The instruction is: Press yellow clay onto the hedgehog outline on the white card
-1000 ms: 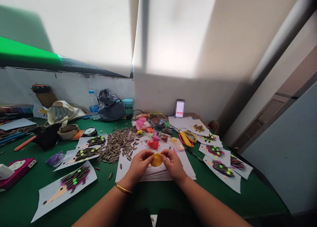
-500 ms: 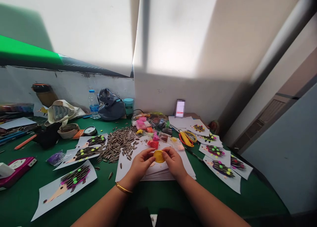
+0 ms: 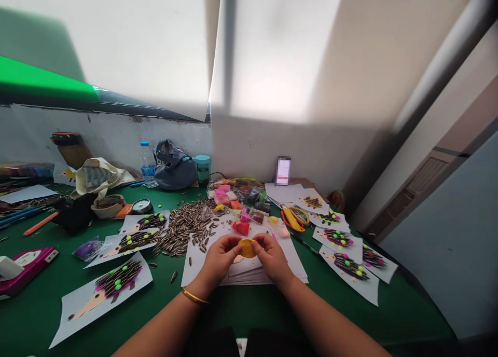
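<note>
Disc (image 3: 247,248), yellow, pinched between left hand (image 3: 219,256) and right hand (image 3: 273,257), each grip closed on its edge, not yet on paper (image 3: 251,275); hedgehogs (image 3: 118,281) left and right look finished

Left grip (image 3: 220,258) and right grip (image 3: 273,257) pinch yellow clay (image 3: 247,248).

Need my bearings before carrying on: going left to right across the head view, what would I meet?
Power strip → purple packet → bottle → blue bag → left hand → yellow disc → right hand → rightmost hedgehog picture.
</note>
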Motion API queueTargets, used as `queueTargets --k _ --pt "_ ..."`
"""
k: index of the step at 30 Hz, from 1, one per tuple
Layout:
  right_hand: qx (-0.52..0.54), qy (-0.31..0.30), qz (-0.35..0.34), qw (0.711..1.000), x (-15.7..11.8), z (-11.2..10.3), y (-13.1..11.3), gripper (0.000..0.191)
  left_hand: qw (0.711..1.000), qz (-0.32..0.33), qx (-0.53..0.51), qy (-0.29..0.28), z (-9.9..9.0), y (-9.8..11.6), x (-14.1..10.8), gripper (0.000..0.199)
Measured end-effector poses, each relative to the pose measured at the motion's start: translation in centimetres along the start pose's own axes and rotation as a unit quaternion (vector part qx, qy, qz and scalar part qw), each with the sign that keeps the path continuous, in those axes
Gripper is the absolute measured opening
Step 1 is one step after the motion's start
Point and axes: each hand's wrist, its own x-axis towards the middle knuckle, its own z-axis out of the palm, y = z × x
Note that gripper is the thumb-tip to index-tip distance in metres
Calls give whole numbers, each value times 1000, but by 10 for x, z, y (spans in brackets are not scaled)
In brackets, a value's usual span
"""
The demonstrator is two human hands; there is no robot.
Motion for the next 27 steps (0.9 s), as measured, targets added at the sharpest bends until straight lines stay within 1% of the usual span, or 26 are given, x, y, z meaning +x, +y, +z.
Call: queueTargets --k 3,7,10,11,13,14,16,18,21,23,27 --pt "-3 -19 4 1000 -1 1 -2 25 1000 2 15 3 0 -1 0 32" --pt "-23 -27 13 999 -2 1 -4 24 1000 9 24 3 2 -2 -1 33" --pt "-16 -1 14 1000 2 -3 -2 26 999 19 32 0 -1 0 -1 39" --pt "-4 13 17 1000 4 -6 -1 27 999 23 47 -1 -2 1 0 41" --pt "31 41 28 998 10 -13 3 31 993 38 115 -1 -7 1 1 43" --pt "47 53 34 997 13 -17 5 33 985 50 163 -1 -9 0 1 44" --pt "59 67 49 995 18 -24 8 38 961 80 264 -12 -13 -2 0 50" --pt "52 71 64 994 20 -29 10 42 931 105 347 -42 -15 -3 -1 61" --pt "24 60 88 994 20 -29 9 46 892 114 428 -90 -15 -3 -4 73" --pt "3 47 96 994 17 -27 8 45 879 107 452 -107 -15 -2 -5 76" --pt "-28 21 91 995 15 -25 9 38 876 89 458 -124 -16 2 -3 79"
